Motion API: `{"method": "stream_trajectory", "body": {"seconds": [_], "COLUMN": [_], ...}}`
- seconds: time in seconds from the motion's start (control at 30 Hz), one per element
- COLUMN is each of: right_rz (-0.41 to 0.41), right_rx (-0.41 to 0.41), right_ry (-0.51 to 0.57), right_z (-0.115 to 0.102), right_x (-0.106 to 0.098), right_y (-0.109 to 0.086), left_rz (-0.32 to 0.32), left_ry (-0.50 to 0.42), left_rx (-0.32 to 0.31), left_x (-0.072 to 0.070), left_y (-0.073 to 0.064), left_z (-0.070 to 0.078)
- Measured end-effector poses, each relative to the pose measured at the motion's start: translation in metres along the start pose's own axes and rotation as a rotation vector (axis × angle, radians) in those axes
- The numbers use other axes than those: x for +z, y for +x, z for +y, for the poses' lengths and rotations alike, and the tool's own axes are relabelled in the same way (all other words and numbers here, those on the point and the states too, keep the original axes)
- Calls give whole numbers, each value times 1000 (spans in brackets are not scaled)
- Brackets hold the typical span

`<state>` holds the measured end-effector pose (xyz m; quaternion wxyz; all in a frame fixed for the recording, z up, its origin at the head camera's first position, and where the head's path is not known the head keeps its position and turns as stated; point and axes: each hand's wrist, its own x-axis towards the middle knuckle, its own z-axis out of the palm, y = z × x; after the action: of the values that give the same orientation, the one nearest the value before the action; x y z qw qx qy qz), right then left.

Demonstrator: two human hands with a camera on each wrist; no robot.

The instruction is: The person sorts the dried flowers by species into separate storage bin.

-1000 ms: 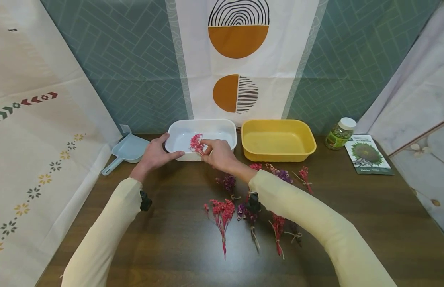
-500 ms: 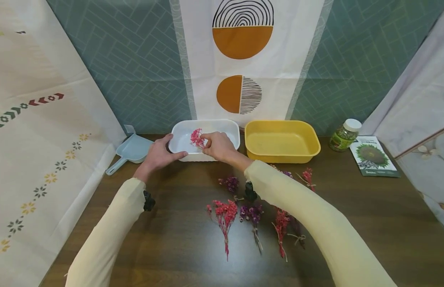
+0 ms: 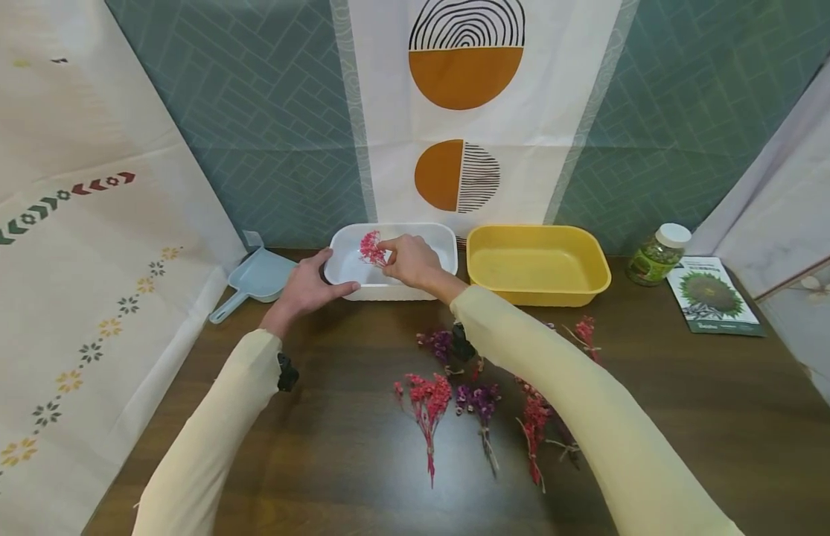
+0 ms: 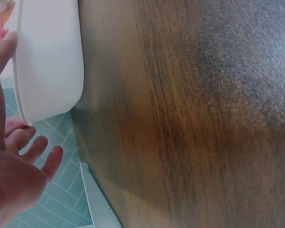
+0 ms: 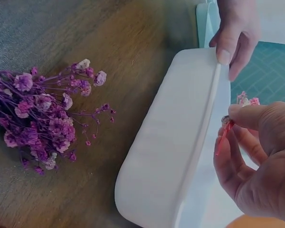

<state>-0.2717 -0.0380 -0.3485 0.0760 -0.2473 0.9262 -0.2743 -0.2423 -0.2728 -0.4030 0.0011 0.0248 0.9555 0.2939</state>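
My right hand (image 3: 412, 260) pinches a small bunch of pink dried flowers (image 3: 371, 248) by its stems over the white plastic tub (image 3: 404, 292). In the right wrist view, short red stems (image 5: 222, 142) poke out below thumb and fingers, while the blossoms are partly hidden behind the hand. My left hand (image 3: 310, 284) holds the tub's left end. Its thumb lies at the front rim, and the other fingers are at the outer end, as the left wrist view shows beside the tub wall (image 4: 47, 57).
Several red and purple flower bunches, including a red one (image 3: 428, 402) and a purple one (image 3: 481, 406), lie on the table under the right arm. A yellow tub (image 3: 538, 296) stands right of the white one. Beyond are a jar (image 3: 656, 257), a seed packet (image 3: 716, 294) and, far left, a dustpan (image 3: 260, 275).
My right hand has moved the pink bunch a little farther back and left over the white tub. The left hand stays at the tub's end. The head view has shifted slightly left.
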Motion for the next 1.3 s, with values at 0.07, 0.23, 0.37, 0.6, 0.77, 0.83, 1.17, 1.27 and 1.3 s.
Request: {"method": "stream_trajectory", "body": {"seconds": [0.07, 0.23, 0.37, 0.6, 0.77, 0.83, 1.17, 1.27, 1.3], "right_rz": [-5, -31, -37, -45, -52, -51, -30, -6, 2], "right_rx": [6, 27, 39, 72, 82, 82, 41, 49, 49], "right_ry": [0, -9, -21, -16, -10, -16, -86, -55, -45], "right_z": [1, 4, 7, 14, 14, 15, 22, 24, 25], "right_x": [2, 7, 9, 13, 15, 16, 17, 11, 9], "right_y": [3, 12, 19, 25, 27, 28, 26, 22, 20], "left_rz": [5, -2, -1, 4, 9, 9, 7, 5, 5], "left_ry": [-2, -10, -27, -29, -33, -35, -53, -51, -44], "left_rx": [4, 5, 8, 6, -4, -4, 16, 10, 11], "left_x": [-1, 0, 1, 3, 2, 2, 2, 1, 1], "left_y": [0, 0, -1, 0, 0, 0, -1, -2, -2], "left_z": [0, -1, -1, 1, 1, 1, 2, 2, 1]}}
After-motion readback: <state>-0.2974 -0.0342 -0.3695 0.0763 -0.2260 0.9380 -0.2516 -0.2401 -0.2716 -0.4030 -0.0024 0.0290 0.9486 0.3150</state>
